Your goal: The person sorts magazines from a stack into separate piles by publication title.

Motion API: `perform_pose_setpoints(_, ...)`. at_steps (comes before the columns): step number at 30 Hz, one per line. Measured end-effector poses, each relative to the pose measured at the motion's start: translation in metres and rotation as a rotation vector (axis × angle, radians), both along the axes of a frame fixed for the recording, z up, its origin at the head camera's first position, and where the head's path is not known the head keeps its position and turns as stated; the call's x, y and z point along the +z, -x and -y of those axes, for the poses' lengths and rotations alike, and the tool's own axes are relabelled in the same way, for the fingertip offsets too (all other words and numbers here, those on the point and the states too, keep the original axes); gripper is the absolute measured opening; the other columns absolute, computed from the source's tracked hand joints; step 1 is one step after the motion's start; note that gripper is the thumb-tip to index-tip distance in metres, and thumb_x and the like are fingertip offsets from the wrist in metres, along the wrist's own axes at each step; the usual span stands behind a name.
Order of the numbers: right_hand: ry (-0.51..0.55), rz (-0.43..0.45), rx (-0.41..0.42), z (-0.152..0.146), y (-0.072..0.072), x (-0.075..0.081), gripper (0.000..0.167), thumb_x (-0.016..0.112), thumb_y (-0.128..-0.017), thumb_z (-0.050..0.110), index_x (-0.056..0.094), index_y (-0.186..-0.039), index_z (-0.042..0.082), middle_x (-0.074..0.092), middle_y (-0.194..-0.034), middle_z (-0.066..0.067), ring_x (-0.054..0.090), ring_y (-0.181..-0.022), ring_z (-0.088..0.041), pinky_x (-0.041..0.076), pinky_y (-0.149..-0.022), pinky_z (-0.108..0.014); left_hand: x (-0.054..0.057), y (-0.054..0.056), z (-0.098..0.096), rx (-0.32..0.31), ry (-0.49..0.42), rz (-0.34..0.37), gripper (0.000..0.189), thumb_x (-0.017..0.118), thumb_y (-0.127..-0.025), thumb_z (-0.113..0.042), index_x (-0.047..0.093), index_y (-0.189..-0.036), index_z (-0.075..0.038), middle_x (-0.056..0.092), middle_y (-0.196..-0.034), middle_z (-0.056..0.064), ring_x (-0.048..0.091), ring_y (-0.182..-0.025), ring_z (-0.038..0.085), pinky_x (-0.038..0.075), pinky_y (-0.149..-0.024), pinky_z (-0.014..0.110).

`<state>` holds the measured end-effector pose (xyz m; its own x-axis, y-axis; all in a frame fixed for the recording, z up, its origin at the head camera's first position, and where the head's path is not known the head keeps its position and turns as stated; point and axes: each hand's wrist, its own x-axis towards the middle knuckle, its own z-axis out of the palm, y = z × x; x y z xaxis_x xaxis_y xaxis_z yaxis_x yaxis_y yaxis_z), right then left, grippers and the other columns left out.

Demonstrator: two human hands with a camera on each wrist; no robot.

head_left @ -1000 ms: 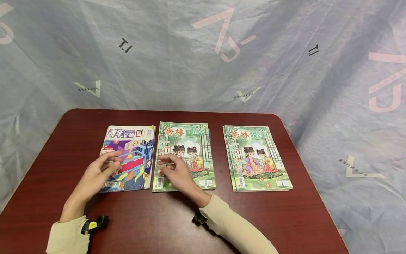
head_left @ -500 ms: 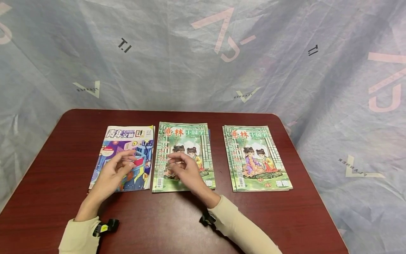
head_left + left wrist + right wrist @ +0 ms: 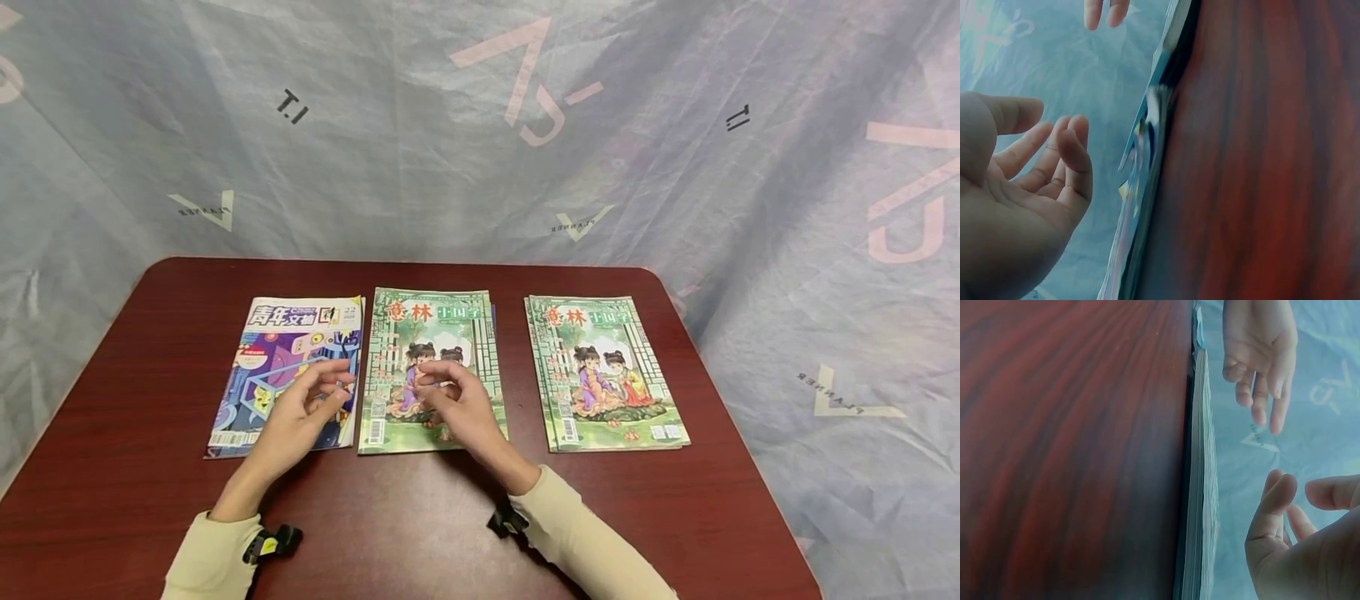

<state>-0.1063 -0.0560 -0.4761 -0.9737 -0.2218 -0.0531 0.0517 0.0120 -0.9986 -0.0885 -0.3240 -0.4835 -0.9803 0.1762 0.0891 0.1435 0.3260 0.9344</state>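
Note:
My left hand (image 3: 300, 414) hovers over the lower right part of a purple magazine (image 3: 262, 367), fingers loosely bent and holding nothing. Above the green-covered magazine (image 3: 390, 375) in the middle, my right hand (image 3: 467, 408) hangs with relaxed fingers, also holding nothing. Each hand hides part of the cover beneath it. In the left wrist view the left hand (image 3: 1029, 181) is apart from the magazine edges (image 3: 1141, 181). The right wrist view shows the right hand (image 3: 1304, 544) clear of the page edges (image 3: 1200, 481) of a magazine pile.
A further pile of green magazines (image 3: 600, 375) lies on the right of the dark red wooden table (image 3: 420, 517). Behind the table hangs a grey printed cloth (image 3: 397, 142). Black straps with small devices sit on the left wrist (image 3: 273, 543) and right wrist (image 3: 507, 520).
Both hands have moved to the right above the magazines, the left from the purple cover's left side towards its right. The magazines stay in place.

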Motion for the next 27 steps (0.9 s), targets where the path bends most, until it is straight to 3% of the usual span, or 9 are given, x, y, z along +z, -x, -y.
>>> perform_pose_setpoints(4, -0.022, -0.015, -0.019, -0.008, 0.000, -0.001, 0.035, 0.067, -0.102, -0.005, 0.068, -0.136, -0.010, 0.071, -0.123, -0.034, 0.075, -0.091, -0.047, 0.060, -0.063, -0.029, -0.003, 0.000, -0.005, -0.021, 0.015, -0.014, 0.043, 0.062, -0.113, -0.007, 0.057, -0.155, 0.002, 0.071, -0.134, 0.022, 0.065, -0.108, 0.005, 0.053, -0.078, 0.022)
perform_pose_setpoints(14, -0.029, -0.024, -0.056, -0.032, -0.003, -0.003, 0.038, 0.065, -0.103, -0.007, 0.065, -0.140, -0.012, 0.069, -0.123, -0.036, 0.075, -0.087, -0.042, 0.054, -0.060, -0.025, -0.004, 0.003, -0.011, -0.045, 0.041, 0.015, 0.043, 0.063, -0.114, -0.008, 0.057, -0.155, 0.001, 0.071, -0.136, 0.022, 0.065, -0.109, 0.012, 0.052, -0.079, 0.024)
perform_pose_setpoints(27, -0.039, -0.001, -0.100, -0.056, -0.003, -0.001, 0.039, 0.065, -0.102, -0.008, 0.066, -0.140, -0.010, 0.069, -0.126, -0.035, 0.072, -0.080, -0.022, 0.058, -0.061, -0.027, -0.004, 0.005, -0.014, -0.013, 0.048, 0.028, 0.043, 0.064, -0.113, -0.008, 0.057, -0.155, 0.000, 0.071, -0.136, 0.022, 0.065, -0.109, 0.015, 0.054, -0.079, 0.024)
